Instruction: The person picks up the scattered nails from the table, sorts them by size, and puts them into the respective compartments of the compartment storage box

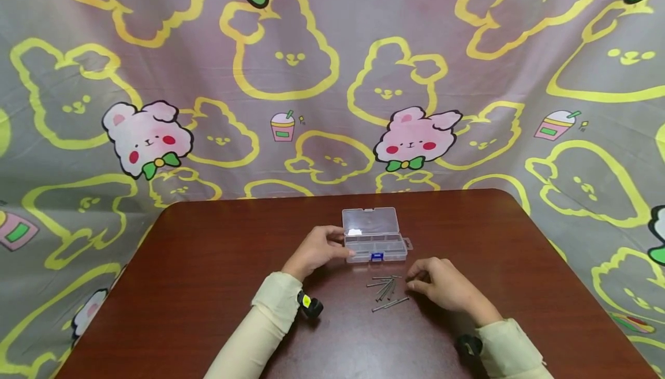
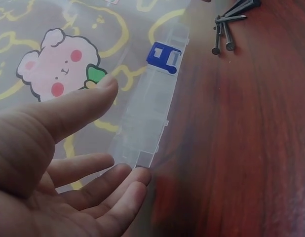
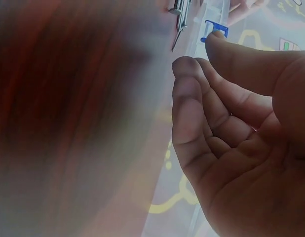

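Grey nails [image 1: 385, 289] lie between the hands [image 1: 316, 250] [image 1: 444, 284], near an open plastic box [image 1: 375, 247].

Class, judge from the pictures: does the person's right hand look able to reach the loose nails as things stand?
Very likely yes: the right hand looks empty and is close beside the nails on the table, with nothing visible between them. The open plastic box sits beyond the nails.

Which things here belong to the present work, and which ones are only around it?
Likely belong to the work: clear plastic box, lid open, touched by the left hand; loose nails near the right hand.

Only around it: brown table underneath; patterned curtain behind; black devices at both wrists.
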Available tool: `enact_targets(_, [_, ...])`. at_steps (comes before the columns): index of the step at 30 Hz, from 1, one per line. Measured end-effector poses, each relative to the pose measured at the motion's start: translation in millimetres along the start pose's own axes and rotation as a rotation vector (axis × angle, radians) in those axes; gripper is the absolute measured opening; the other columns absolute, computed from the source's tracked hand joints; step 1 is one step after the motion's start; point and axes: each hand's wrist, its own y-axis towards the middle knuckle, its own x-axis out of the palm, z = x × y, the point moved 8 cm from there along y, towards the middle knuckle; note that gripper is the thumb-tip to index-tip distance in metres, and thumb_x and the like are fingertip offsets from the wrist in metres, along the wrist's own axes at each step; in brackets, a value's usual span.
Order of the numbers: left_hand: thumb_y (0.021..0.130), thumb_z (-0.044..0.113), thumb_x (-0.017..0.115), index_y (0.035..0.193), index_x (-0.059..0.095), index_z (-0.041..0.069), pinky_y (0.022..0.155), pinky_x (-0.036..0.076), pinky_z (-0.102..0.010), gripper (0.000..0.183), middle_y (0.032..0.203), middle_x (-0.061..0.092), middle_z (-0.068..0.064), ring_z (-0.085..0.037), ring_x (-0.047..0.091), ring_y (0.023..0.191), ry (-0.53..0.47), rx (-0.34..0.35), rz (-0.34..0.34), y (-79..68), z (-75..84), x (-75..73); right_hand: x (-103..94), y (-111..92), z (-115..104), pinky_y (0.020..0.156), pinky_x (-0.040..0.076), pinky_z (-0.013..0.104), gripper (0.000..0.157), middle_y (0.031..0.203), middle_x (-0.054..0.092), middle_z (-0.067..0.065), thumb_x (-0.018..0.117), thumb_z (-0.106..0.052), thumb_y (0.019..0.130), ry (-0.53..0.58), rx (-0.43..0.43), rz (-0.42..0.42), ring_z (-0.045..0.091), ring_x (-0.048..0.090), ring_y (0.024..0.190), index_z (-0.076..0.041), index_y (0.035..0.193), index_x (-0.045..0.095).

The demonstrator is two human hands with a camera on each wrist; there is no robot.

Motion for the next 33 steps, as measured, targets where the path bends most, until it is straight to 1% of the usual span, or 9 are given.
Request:
enact_targets(4, [0.077,0.013,0.089,0.134,0.059,-0.005,0.078,0.056,-0.035,0.067,0.119,0.065,-0.018,-0.022,0.067,0.095,-0.001,0.000,0.010,1.0,-0.3,1.6,3.4,-0.9,-1.7,0.063,0.052,0.026,0.006,0.078,0.066,-0.012,0.077,-0.008,0.088,0.018,-0.012,-0.021,0.002,0.061,0.071,-0.012,0.090,0.073])
enact_targets(8, [0.077,0.015,0.089,0.133,0.059,-0.005,0.075,0.056,-0.034,0.067,0.117,0.065,-0.018,-0.021,0.067,0.093,0.022,-0.011,0.018,0.3,-0.2,2.6,4.6,-2.7,-4.2,0.061,0.051,0.025,0.006,0.076,0.065,-0.012,0.078,-0.008,0.088,0.037,-0.020,-0.037,0.002,0.060,0.069,-0.012,0.089,0.073])
enact_targets(11, [0.077,0.015,0.089,0.133,0.059,-0.006,0.074,0.057,-0.034,0.066,0.116,0.066,-0.019,-0.021,0.067,0.091,0.026,-0.010,0.024,-0.1,-0.1,2.6,5.4,-4.3,-5.8,0.060,0.050,0.024,0.008,0.074,0.064,-0.013,0.079,-0.009,0.087,0.054,-0.028,-0.045,0.001,0.059,0.068,-0.012,0.087,0.072])
enact_targets(18, [0.076,0.016,0.090,0.132,0.061,-0.004,0.076,0.056,-0.035,0.067,0.113,0.067,-0.017,-0.019,0.067,0.091,0.051,-0.010,0.047,-0.2,1.2,3.5,7.2,-6.1,-6.9,0.059,0.049,0.024,0.011,0.073,0.063,-0.013,0.080,-0.009,0.086,0.048,-0.035,-0.046,0.001,0.058,0.067,-0.015,0.085,0.070])
enact_targets(22, [0.075,0.013,0.090,0.131,0.062,-0.005,0.075,0.056,-0.034,0.065,0.108,0.069,-0.017,-0.019,0.067,0.090,0.061,-0.003,0.061,0.5,2.1,4.1,8.3,-5.9,-9.1,0.060,0.050,0.024,0.011,0.074,0.064,-0.012,0.080,-0.009,0.085,0.055,-0.045,-0.055,0.001,0.059,0.067,-0.014,0.085,0.070])
enact_targets(26, [0.073,0.009,0.091,0.128,0.063,-0.006,0.072,0.056,-0.031,0.063,0.103,0.070,-0.016,-0.019,0.068,0.088,0.049,0.008,0.065,2.0,2.3,6.1,9.5,-5.8,-10.1,0.061,0.051,0.025,0.011,0.074,0.064,-0.012,0.080,-0.008,0.085,0.060,-0.056,-0.061,0.002,0.059,0.068,-0.014,0.084,0.070])
enact_targets(29, [0.071,0.005,0.091,0.127,0.063,-0.006,0.070,0.056,-0.031,0.064,0.103,0.070,-0.017,-0.019,0.068,0.087,0.051,0.015,0.065,2.1,3.0,7.0,11.0,-5.8,-10.4,0.061,0.051,0.025,0.011,0.075,0.065,-0.011,0.080,-0.008,0.085,0.064,-0.065,-0.068,0.002,0.060,0.069,-0.013,0.085,0.071])
enact_targets(33, [0.068,0.004,0.093,0.128,0.063,-0.004,0.069,0.056,-0.031,0.067,0.103,0.070,-0.015,-0.020,0.067,0.088,0.085,0.010,0.074,2.2,3.5,6.8,13.0,-5.5,-10.4,0.061,0.051,0.025,0.011,0.075,0.065,-0.012,0.080,-0.007,0.084,0.063,-0.072,-0.073,0.001,0.060,0.069,-0.013,0.084,0.072])
